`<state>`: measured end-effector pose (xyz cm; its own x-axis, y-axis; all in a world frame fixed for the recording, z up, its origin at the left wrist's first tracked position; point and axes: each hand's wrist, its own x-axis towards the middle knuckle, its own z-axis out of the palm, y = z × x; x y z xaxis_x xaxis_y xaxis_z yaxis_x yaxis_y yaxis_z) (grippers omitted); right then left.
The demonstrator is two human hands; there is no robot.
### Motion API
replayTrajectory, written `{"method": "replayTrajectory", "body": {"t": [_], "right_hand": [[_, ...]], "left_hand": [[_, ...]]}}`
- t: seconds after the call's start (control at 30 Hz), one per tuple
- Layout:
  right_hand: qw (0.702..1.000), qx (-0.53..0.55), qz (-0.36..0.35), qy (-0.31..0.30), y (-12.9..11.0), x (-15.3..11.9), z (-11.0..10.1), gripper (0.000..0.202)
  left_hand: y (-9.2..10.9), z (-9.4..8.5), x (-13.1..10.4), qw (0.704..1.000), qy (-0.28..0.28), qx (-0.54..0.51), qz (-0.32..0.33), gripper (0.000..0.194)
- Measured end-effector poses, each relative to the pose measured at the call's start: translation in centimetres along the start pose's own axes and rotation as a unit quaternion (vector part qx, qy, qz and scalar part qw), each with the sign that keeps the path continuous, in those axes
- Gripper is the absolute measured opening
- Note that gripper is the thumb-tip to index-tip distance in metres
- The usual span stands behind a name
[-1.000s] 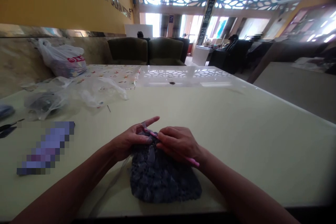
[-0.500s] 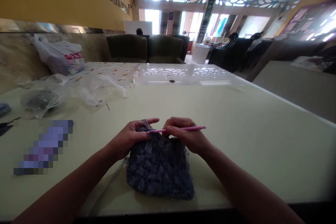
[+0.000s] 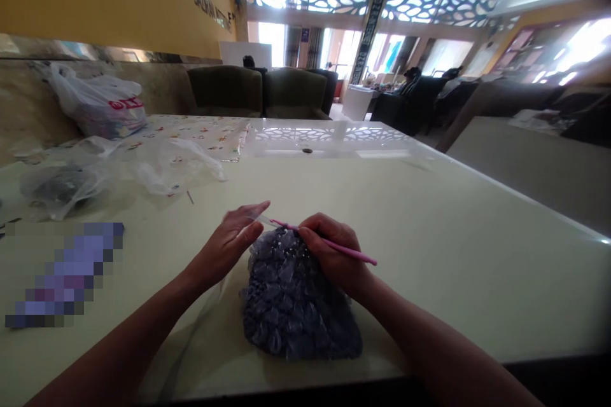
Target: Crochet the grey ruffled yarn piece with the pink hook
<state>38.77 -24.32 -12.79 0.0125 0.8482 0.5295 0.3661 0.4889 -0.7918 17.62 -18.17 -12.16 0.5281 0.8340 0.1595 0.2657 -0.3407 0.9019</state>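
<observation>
Two bare hands work at a dark, bumpy crocheted piece (image 3: 296,296) lying on a pale surface (image 3: 453,254), seen from the head camera. The right hand (image 3: 334,254) has its fingers closed around a pink crochet hook (image 3: 329,243), the shaft running from the hand's 10 o'clock side, where the tip meets the top edge of the piece, out to its 3 o'clock side. The left hand (image 3: 229,241) rests at the piece's 10 o'clock corner, fingers partly extended rather than curled shut, the index finger pointing toward the hook's tip with a thin translucent strand (image 3: 264,220) running past it; whether the strand is pinched cannot be told. The crocheted piece sits at the near centre of the surface, between the two forearms, touching both hands.

At 10 o'clock from the hands lie crumpled clear plastic bags (image 3: 157,168), one holding something dark. Farther toward 10 o'clock a white carrier bag with red print (image 3: 102,105) stands against the wall. A patterned sheet (image 3: 205,130) lies at 11 o'clock. A blurred-out patch covers something at 9 o'clock. Beyond the surface at 12 o'clock stand dark armchairs (image 3: 260,92), and seated people (image 3: 415,79) show at 1 o'clock, well apart.
</observation>
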Motion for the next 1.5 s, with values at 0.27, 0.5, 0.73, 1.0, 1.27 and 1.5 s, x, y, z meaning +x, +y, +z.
{"method": "replayTrajectory", "body": {"t": [0.27,0.5,0.73,1.0,1.27,1.5], "right_hand": [[0.971,-0.122,-0.184,-0.094,1.2,-0.5,0.6,0.026],[0.854,-0.421,-0.304,-0.035,0.8,-0.4,1.1,0.028],[0.872,-0.324,-0.367,0.013,0.0,-1.5,1.0,0.015],[0.983,-0.082,-0.151,-0.058,-0.6,-0.4,-0.6,0.018],[0.990,0.054,-0.027,-0.126,-0.4,0.1,-1.3,0.021],[0.920,-0.267,-0.285,-0.018,0.4,-0.4,0.3,0.011]], "left_hand": [[1.2,2.9,-1.4,0.927,-0.041,-0.338,-0.157,0.085],[0.9,3.9,-1.1,0.948,0.062,-0.287,-0.124,0.071],[2.1,2.7,-1.0,0.879,-0.072,-0.431,-0.192,0.069],[0.9,0.4,-0.4,0.887,-0.079,-0.422,-0.170,0.068],[0.6,1.0,-0.5,0.903,-0.092,-0.388,-0.161,0.056],[1.3,3.7,-1.6,0.966,-0.078,-0.240,-0.066,0.041]]}}
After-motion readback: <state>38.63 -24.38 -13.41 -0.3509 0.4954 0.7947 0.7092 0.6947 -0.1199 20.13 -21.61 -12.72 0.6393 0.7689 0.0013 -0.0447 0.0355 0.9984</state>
